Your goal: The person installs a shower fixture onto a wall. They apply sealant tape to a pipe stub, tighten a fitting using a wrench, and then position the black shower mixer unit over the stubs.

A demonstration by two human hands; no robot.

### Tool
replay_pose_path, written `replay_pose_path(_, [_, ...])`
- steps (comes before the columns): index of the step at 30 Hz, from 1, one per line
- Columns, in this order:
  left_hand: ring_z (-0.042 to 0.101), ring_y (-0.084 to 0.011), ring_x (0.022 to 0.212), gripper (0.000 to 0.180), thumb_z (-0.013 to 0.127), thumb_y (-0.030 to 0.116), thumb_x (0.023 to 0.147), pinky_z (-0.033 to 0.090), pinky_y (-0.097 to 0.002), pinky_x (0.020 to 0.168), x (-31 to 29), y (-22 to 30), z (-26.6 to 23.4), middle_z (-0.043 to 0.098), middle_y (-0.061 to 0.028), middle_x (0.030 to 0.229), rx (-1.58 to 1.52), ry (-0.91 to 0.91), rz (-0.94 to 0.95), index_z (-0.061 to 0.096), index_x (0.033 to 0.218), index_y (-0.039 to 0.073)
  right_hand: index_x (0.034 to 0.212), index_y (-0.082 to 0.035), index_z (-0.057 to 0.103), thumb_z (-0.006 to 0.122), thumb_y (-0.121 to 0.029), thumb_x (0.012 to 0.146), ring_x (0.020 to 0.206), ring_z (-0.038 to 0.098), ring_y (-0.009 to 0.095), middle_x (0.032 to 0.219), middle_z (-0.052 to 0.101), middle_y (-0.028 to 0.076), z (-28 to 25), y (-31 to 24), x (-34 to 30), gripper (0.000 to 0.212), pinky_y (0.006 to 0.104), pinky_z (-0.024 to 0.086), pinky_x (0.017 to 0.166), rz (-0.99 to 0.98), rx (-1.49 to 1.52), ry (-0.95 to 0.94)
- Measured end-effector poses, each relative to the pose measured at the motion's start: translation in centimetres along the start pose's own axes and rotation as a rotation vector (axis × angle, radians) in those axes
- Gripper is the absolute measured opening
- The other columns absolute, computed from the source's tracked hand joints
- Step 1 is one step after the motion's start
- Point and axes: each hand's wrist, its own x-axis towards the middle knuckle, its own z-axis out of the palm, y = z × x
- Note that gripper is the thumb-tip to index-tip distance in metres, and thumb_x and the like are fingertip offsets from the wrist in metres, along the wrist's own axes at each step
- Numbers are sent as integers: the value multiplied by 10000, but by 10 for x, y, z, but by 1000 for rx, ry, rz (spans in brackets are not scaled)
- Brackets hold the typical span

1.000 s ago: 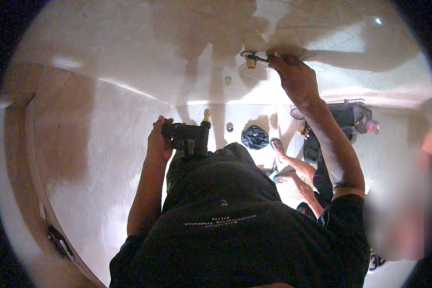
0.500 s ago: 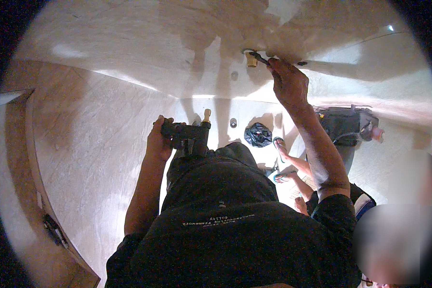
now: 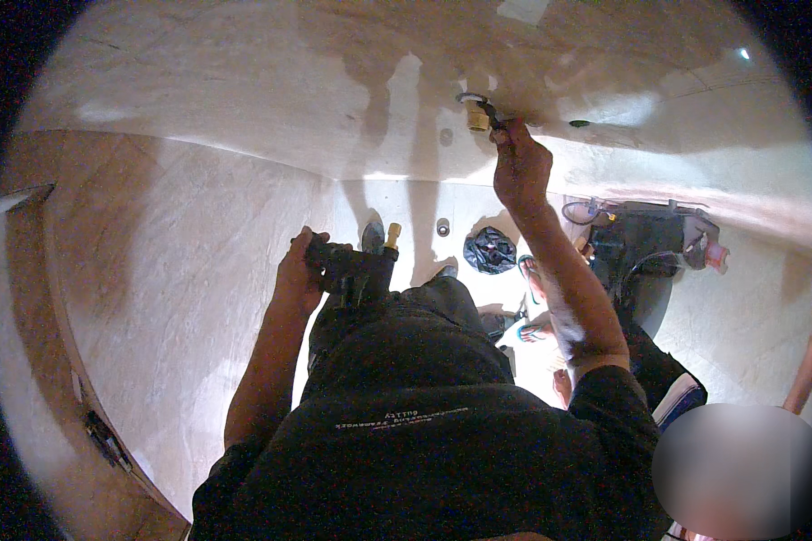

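My left hand (image 3: 299, 270) is closed around a black plumbing fixture (image 3: 356, 270), boxy with a round knob end. A brass stub (image 3: 392, 236) sticks up from its far right corner. Up at the wall, my right hand (image 3: 521, 162) pinches a small dark slim tool (image 3: 492, 114), whose exact kind I cannot make out. Its tip is against or just beside a brass fitting (image 3: 477, 119) that juts out of the wall. A pale ring (image 3: 471, 96) surrounds the fitting's base.
A black plastic bag (image 3: 490, 251) lies on the floor near a round drain (image 3: 443, 227). Another person's sandalled feet (image 3: 534, 332) are at the right. Beyond my right forearm stands a dark bin-like container (image 3: 641, 261). A doorway edge (image 3: 59, 316) runs along the left.
My right hand has moved slightly left and down and turned more upright, the tool now steeper at the brass fitting. The left hand still holds the black fixture. The other person has shifted.
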Motion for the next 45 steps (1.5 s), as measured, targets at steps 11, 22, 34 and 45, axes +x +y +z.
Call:
replay_pose_path(11, [658, -395, 1051, 449, 514, 413, 1015, 580, -488, 858, -36, 4, -28, 613, -242, 1170, -94, 51, 113, 480, 1171, -7, 993, -36, 593, 487, -200, 1025, 572, 474, 106, 644, 505, 10, 79, -70, -95, 198, 292, 401, 526, 399, 626, -168])
replay_pose_path(22, [656, -391, 1042, 462, 491, 449, 1012, 566, -548, 877, -11, 2, -25, 623, -209, 1086, -132, -53, 52, 510, 1143, 6, 1012, -13, 649, 520, -106, 1006, 623, 506, 105, 694, 562, 26, -56, -11, -28, 159, 276, 420, 562, 190, 141, -14])
replay_pose_path(34, [661, -290, 937, 324, 604, 358, 982, 541, -487, 872, -9, 0, 47, 621, -98, 1023, -148, -82, 69, 497, 1131, 90, 914, -1, 628, 723, -408, 891, 565, 558, 145, 716, 637, 87, -30, -42, -104, 419, 315, 444, 514, 791, 549, -169])
replay_pose_path(45, [631, -234, 1011, 372, 565, 393, 997, 509, -493, 808, -19, -2, 216, 631, -88, 1065, -145, -320, 175, 558, 1169, 64, 1141, 27, 532, 824, -214, 814, 750, 687, 186, 895, 701, 185, -93, -65, -102, 500, 310, 580, 682, 786, 852, 91])
